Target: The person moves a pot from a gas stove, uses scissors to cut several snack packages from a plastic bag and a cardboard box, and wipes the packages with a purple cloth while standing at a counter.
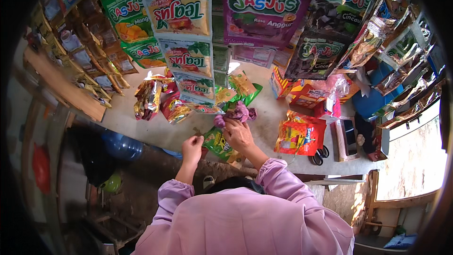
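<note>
A green snack packet (214, 141) lies near the front edge of the counter, between my two hands. My left hand (191, 148) is curled at its left side, thumb and forefinger together. Whether something small is pinched there cannot be made out. My right hand (239, 135) reaches over the packet's right side, its fingers against a crumpled purple bundle (240, 111). Whether these fingers grip the bundle or only rest on it is unclear. Behind the bundle lie more green packets (244, 86), partly covered by hanging sachets.
Strips of drink sachets (180, 10) hang over the counter (262, 141). Shiny red-gold packets (148, 99) lie left. To the right are a red-orange pouch (300, 134), black-handled scissors (320, 155), snack boxes (308, 95) and a dark phone (350, 137). A blue water jug (122, 145) stands below, left.
</note>
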The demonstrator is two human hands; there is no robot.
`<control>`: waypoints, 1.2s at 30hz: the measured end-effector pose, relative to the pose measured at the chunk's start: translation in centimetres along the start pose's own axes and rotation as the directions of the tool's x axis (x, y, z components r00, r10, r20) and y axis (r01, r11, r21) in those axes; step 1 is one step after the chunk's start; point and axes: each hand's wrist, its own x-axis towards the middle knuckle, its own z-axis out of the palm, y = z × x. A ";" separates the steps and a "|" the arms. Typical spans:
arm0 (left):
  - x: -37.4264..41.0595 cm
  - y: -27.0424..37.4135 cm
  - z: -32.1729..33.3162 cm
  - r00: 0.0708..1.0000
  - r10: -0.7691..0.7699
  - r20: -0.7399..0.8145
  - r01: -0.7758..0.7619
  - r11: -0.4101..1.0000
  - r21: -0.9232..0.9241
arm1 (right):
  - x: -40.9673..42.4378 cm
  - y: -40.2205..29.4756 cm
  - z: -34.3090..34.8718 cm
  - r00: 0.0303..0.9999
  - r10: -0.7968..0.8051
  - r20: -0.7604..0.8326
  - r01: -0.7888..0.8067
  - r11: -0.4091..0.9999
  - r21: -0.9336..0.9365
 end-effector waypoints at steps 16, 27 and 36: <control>-0.2 2.5 0.6 0.997 0.071 0.029 -0.071 0.997 0.015 | -5.3 4.4 -3.3 0.952 0.224 -0.209 -0.200 0.972 0.126; 0.1 5.6 1.5 0.738 0.421 0.528 -0.459 0.886 -0.066 | -1.7 4.2 -15.8 0.857 0.448 -0.257 0.185 0.198 0.963; 0.7 0.5 3.1 0.905 0.339 0.255 -0.407 0.866 0.291 | -4.7 1.1 -1.8 0.985 -0.136 0.107 0.136 0.991 0.005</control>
